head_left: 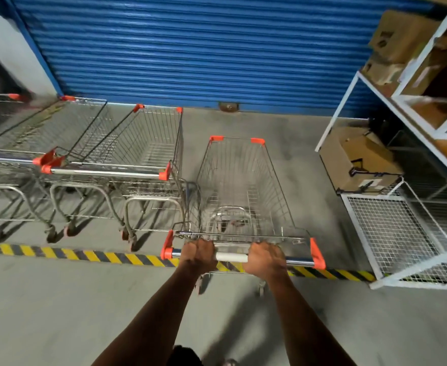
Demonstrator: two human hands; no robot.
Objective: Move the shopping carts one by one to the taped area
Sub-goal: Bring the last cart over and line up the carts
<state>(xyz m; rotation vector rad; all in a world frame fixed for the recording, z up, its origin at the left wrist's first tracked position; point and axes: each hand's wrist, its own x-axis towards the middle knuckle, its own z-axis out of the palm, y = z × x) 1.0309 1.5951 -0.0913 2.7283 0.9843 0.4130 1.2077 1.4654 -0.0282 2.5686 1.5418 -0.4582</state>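
Two bare forearms reach up from six o'clock, the left hand [200,253] and right hand [266,257] each clenched around the handle bar [231,257] of an empty wire shopping cart [239,191] with orange corner caps. The cart's handle and rear wheels sit over the yellow-and-black striped floor tape [85,256], while its basket extends past the line toward twelve o'clock. At ten o'clock, beyond the tape, a parked cart [135,151] stands just beside the held one, with a second parked cart [66,133] and more carts, blurred, trailing toward nine o'clock. At three o'clock a white wire-mesh cage [402,233] stands by a cardboard box [359,159]; a shelving rack [412,107] with more boxes rises at two o'clock. A blue roller shutter [204,48] closes the background.
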